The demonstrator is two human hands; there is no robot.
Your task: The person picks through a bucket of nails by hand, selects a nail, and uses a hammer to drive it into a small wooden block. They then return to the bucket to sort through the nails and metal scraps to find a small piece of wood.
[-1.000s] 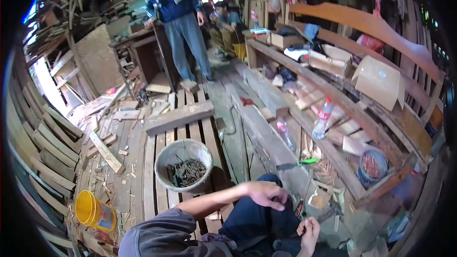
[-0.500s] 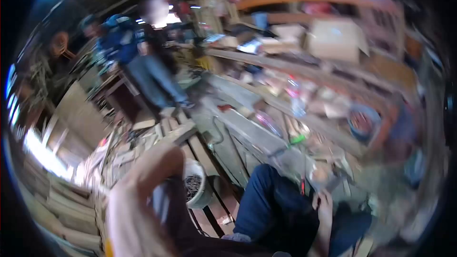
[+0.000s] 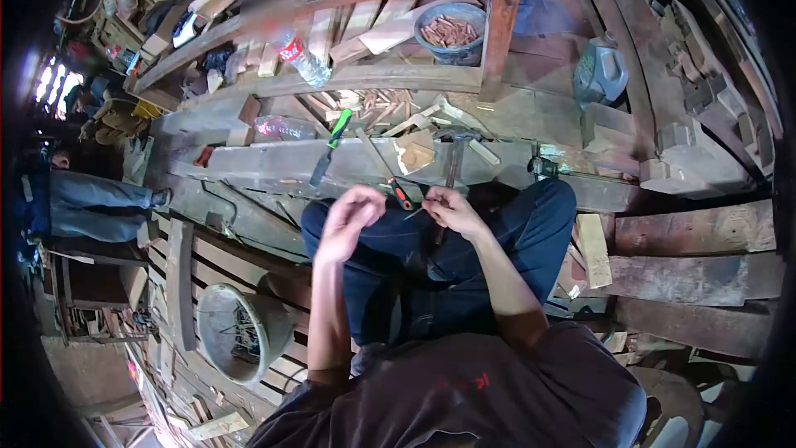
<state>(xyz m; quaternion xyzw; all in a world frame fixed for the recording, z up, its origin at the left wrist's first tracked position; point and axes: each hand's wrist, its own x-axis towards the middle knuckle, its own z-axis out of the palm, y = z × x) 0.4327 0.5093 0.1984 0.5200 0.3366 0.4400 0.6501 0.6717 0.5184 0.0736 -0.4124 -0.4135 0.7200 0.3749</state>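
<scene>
My left hand [image 3: 356,214] is raised over my left thigh, its fingers curled together and somewhat blurred; anything inside them is hidden. Close to it, my right hand [image 3: 453,211] pinches a thin, nail-like metal piece [image 3: 412,214] pointing toward the left hand. A hammer [image 3: 453,162] lies on the wooden beam [image 3: 274,168], its handle running down behind the right hand. Between the hands, just beyond them, is a red-and-black handled tool [image 3: 401,194] with a thin shaft. Farther left lies a green-handled chisel [image 3: 334,143]. A small wood block [image 3: 414,154] rests near the hammer.
A pale bucket [image 3: 217,348] of thin metal pieces stands at my left. Beyond the beam are a plastic bottle [image 3: 305,60], a blue tub [image 3: 452,51] of wood pieces and a jug [image 3: 602,70]. Thick planks [image 3: 696,278] lie at right. Another person's legs [image 3: 99,203] show at left.
The view has swung down and round to my lap. My left hand, earlier out of sight beyond a bent arm beside the bucket, is now in front of me near the right hand.
</scene>
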